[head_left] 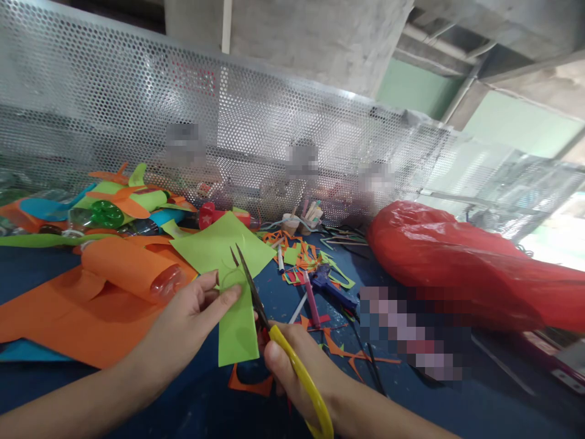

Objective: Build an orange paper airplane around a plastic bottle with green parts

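My left hand (pixel 201 308) pinches a strip of lime-green paper (pixel 238 341) between thumb and fingers. A curved line is drawn near the strip's upper end. In my right hand (pixel 292 360) is a pair of scissors (pixel 299 369) with yellow handles, its dark blades slightly apart and pointing up beside the strip's right edge. Whether the blades touch the paper I cannot tell. Behind the hands lies a larger lime-green sheet (pixel 223 244). Left of my left hand, a plastic bottle wrapped in orange paper (pixel 123 268) rests on an orange sheet (pixel 91 329).
A blue glue gun (pixel 333 286) lies right of centre near paper scraps (pixel 306 253) and a marker (pixel 280 259). Paper-covered bottles (pixel 128 201) are piled at back left. A big red plastic bag (pixel 448 262) fills the right side. Behind a perforated metal screen (pixel 114 97), people sit.
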`<action>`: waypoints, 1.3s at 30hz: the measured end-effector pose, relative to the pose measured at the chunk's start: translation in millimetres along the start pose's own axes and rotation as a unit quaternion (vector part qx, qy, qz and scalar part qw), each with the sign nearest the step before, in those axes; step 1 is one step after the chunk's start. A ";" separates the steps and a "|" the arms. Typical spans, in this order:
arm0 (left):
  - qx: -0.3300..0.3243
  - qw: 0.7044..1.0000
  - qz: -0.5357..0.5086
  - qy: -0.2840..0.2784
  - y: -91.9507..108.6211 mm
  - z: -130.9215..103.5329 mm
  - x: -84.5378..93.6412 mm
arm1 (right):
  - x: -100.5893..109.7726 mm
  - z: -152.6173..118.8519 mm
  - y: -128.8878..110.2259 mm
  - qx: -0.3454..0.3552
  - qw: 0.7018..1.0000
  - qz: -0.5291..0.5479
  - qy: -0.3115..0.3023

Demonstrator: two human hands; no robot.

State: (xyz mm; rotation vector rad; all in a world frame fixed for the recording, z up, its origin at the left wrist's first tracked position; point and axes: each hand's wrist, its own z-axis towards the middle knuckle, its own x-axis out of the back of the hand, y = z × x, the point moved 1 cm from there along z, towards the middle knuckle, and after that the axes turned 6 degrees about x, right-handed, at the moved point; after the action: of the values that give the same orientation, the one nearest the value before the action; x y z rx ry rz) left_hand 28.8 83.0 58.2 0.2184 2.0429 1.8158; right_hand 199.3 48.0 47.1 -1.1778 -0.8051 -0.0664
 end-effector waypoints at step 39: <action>0.001 0.996 0.049 0.080 4.6 8.6 12.9 | 10.3 0.9 17.5 -0.026 0.997 -0.066 0.009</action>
State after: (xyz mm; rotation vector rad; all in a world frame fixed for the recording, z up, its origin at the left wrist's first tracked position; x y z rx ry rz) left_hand 19.8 96.3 59.6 0.1834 2.1771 1.9469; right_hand 214.0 59.7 39.4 -1.1695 -0.8689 -0.2080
